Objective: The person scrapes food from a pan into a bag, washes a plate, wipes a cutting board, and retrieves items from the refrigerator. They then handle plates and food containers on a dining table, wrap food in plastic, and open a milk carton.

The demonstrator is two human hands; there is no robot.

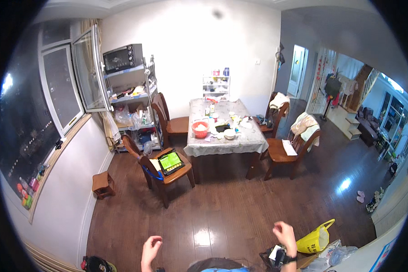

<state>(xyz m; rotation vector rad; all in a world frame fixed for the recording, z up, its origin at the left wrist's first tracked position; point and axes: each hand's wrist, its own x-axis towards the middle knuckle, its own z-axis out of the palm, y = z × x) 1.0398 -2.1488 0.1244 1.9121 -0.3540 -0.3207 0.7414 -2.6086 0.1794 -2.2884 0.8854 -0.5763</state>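
Observation:
Both hands are raised over the brown wood floor near the bottom of the view. My left hand (152,249) has its fingers curled with a gap to the thumb, and nothing is in it. On the right, my right hand (284,234) bends at the wrist with loosely curled fingers and holds nothing visible; a dark band circles that wrist. Beside it stands a yellow plastic bag (313,240) with its handle up. Farther ahead, a cloth-covered dining table (224,149) bears a red basket (200,130), a white bowl (229,133), bottles and other small items.
A wooden chair (187,166) with a green-and-black package (171,161) stands ahead left, near a small wooden stool (103,182). Another chair (280,154) holds white paper and cloths. A shelf rack (129,99) carries a toaster oven (119,58) beside the open window.

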